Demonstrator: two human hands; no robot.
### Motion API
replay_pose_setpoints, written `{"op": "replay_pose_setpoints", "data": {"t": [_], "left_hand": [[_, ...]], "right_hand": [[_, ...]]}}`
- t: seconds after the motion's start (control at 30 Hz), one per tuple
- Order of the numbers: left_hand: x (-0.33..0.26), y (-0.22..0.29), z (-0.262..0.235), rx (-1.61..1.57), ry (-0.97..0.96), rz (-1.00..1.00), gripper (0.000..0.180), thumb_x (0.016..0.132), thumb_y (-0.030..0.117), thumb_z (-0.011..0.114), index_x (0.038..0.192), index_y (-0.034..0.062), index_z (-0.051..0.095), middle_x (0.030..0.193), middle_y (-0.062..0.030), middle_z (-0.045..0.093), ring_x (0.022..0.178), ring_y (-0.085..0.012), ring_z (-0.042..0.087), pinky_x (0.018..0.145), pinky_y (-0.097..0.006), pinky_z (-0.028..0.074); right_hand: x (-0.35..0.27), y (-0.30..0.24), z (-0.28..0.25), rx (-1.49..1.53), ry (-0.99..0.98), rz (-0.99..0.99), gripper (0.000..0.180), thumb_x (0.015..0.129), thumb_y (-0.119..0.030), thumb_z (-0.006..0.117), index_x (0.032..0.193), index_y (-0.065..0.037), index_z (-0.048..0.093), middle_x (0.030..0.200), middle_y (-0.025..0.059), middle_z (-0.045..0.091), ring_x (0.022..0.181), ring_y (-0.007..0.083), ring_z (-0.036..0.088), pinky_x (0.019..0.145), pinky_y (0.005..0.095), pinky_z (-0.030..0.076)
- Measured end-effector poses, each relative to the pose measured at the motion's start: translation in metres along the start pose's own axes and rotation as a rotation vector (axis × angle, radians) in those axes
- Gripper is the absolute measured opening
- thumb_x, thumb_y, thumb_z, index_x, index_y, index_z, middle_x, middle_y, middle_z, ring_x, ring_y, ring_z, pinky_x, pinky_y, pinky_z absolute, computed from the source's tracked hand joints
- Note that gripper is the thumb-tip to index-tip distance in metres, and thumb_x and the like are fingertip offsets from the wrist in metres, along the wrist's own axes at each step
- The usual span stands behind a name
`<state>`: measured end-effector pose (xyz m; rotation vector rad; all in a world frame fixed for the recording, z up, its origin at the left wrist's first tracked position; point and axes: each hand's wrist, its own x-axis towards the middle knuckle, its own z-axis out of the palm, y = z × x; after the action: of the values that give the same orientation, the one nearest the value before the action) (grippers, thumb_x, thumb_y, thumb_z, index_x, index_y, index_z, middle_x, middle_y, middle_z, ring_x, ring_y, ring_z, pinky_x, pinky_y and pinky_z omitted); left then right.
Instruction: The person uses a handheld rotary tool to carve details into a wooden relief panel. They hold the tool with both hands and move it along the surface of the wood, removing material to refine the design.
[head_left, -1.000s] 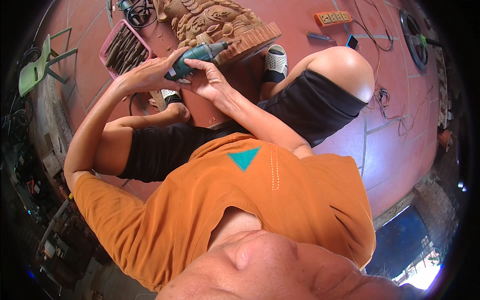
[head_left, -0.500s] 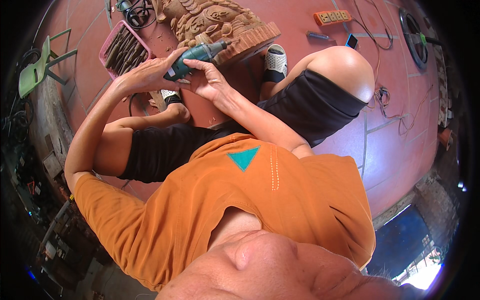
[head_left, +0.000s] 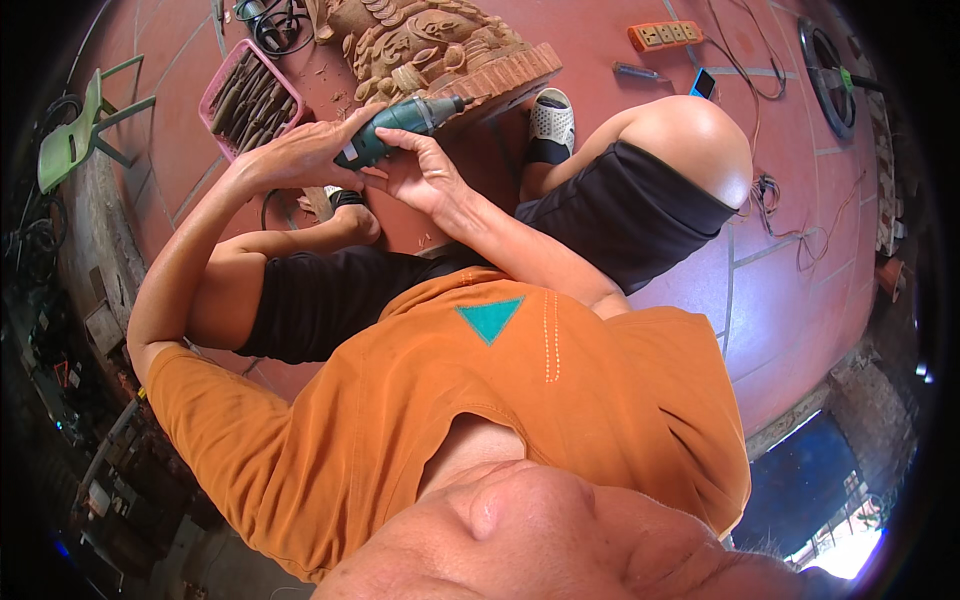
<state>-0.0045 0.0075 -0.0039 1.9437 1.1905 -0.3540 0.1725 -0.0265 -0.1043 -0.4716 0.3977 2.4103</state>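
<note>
My left hand [head_left: 305,152] is closed round the rear of a green rotary tool [head_left: 405,122]. My right hand [head_left: 425,175] grips the same tool from the near side, its thumb lying along the body. The tool's narrow grey nose points right, beside the base of a carved wooden sculpture [head_left: 415,50] with curling relief. I cannot tell whether the tip touches the wood. My fingers partly hide the tool's rear end.
A pink basket [head_left: 290,88] of carving tools stands left of the sculpture, with a green chair [head_left: 75,150] farther left. An orange power strip [head_left: 665,36], a blue-screened phone [head_left: 704,82] and cables lie on the red tiled floor [head_left: 790,330] at right. Wood chips lie below the sculpture.
Both hands have shifted slightly right and nearer with the rotary tool, and its nose has tilted a little downward. My grip looks much the same.
</note>
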Motion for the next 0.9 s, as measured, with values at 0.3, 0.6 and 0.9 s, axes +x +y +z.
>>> {"op": "replay_pose_setpoints", "data": {"t": [0.3,0.6,0.9], "left_hand": [[0.001,0.003,-0.002,-0.026,-0.001,0.038,0.101,0.073,0.022,0.078,0.153,0.0152,0.017,0.095,-0.0272,0.066,0.094,-0.0424,0.065,0.082,-0.047,0.051],[0.001,0.0,0.001,0.0,0.031,0.014,0.102,0.073,0.025,0.08,0.153,0.0162,0.017,0.1,-0.0271,0.066,0.1,-0.0412,0.065,0.085,-0.047,0.05],[-0.003,0.004,-0.001,0.021,0.005,-0.11,0.102,0.076,0.029,0.081,0.154,0.0139,0.017,0.11,-0.0251,0.064,0.108,-0.0415,0.061,0.093,-0.047,0.046]], "right_hand": [[-0.003,0.0,0.0,0.014,-0.001,-0.006,0.039,0.081,-0.003,0.071,0.117,-0.009,0.057,0.11,0.0076,0.064,0.107,0.0251,0.063,0.096,0.0534,0.05],[0.002,-0.001,-0.002,0.006,0.008,-0.004,0.039,0.081,-0.002,0.07,0.116,-0.009,0.057,0.11,0.0074,0.064,0.106,0.0253,0.063,0.097,0.0556,0.048],[0.012,-0.003,-0.005,-0.04,-0.043,0.012,0.036,0.081,-0.002,0.072,0.114,-0.011,0.06,0.108,0.0059,0.067,0.104,0.0256,0.066,0.1,0.0555,0.045]]}}
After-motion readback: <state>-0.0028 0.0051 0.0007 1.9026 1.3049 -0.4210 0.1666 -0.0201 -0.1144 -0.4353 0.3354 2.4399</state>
